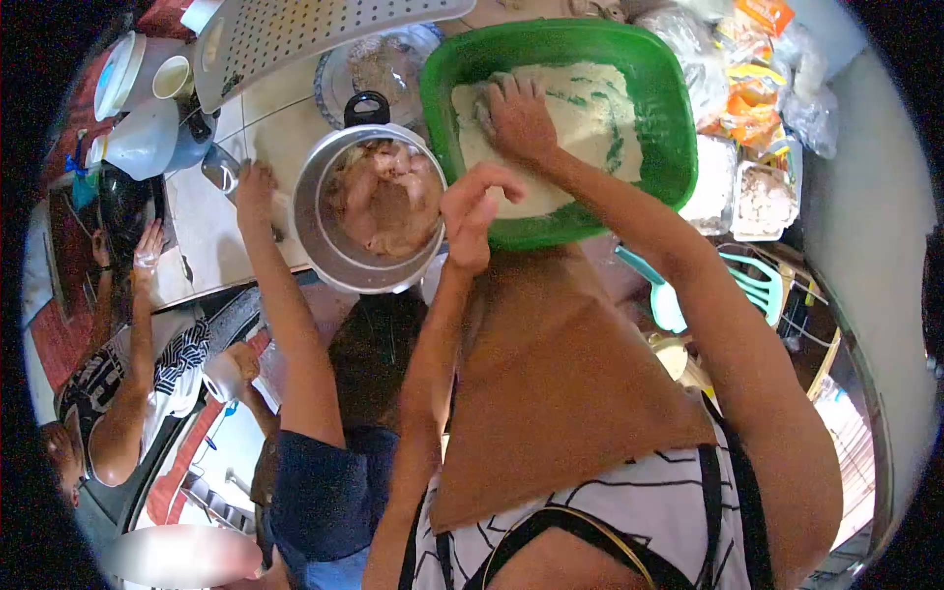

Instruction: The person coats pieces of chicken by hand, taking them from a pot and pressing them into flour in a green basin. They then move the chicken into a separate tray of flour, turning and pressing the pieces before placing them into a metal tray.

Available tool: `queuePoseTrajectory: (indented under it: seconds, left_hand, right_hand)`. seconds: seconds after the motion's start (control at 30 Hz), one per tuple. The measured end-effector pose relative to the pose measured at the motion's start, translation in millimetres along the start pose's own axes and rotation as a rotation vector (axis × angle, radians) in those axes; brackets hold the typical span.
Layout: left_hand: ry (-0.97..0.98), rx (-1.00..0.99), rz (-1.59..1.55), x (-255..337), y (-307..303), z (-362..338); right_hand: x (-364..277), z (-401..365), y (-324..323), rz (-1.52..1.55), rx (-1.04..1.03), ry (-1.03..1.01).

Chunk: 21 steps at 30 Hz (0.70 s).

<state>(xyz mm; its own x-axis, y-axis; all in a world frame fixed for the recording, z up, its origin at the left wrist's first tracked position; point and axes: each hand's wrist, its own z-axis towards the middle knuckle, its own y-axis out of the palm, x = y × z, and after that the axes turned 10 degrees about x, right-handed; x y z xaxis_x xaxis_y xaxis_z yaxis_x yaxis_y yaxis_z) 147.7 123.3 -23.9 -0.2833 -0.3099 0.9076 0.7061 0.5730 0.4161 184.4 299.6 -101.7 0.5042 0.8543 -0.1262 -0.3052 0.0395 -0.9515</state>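
Observation:
My right hand (521,118) is down in the pale flour (590,118) inside a large green basin (683,128). Its fingers curve over a flour-coated lump (484,110), partly hidden beneath them. My left hand (475,214) hovers at the basin's near left rim, fingers loosely bent and apart, nothing in them. Left of it stands a metal pot (313,231) with a black handle, holding raw chicken pieces (379,192).
A plate (334,84) with ground seasoning lies behind the pot, under a perforated grey tray (324,39). Plastic bags (752,98) and a white container (765,202) of pale pieces stand right. Other people's hands (258,187) rest on the tiled counter (202,236) at left.

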Motion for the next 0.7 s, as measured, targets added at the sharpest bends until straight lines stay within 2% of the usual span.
queuePoseTrajectory:
  seconds: [0.1,0.17,0.23,0.3,0.33,0.4,0.43,0.5,0.6,0.7]
  left_hand:
    - [0.015,0.007,0.016,3,-6,10]
    - [0.007,0.003,0.014,1,-1,5]
    - [0.032,0.008,0.017,-1,4,-4]
    - [0.047,0.021,0.023,-1,4,-4]
    - [0.052,0.020,0.025,0,4,-2]
    - [0.052,0.025,0.025,1,3,-2]
    - [0.052,0.034,0.025,-2,3,-3]
    - [0.054,0.054,0.026,-4,5,-3]
    - [0.044,0.037,0.020,7,5,1]
    - [0.041,0.020,0.019,5,1,-3]
  right_hand:
    - [7,9,13,0.036,0.078,-0.018]
    - [7,5,11,0.159,0.096,0.125]
    - [8,10,1,0.169,0.076,0.105]
    - [13,9,4,0.376,0.021,0.244]
    - [19,11,9,0.376,0.027,0.237]
    - [33,9,20,0.419,0.150,0.273]
    - [39,5,19,0.422,0.144,0.267]
    - [40,-4,3,0.117,0.054,0.107]
    - [33,-13,0,0.031,0.118,0.045]
    - [33,-15,1,0.050,0.119,0.118]
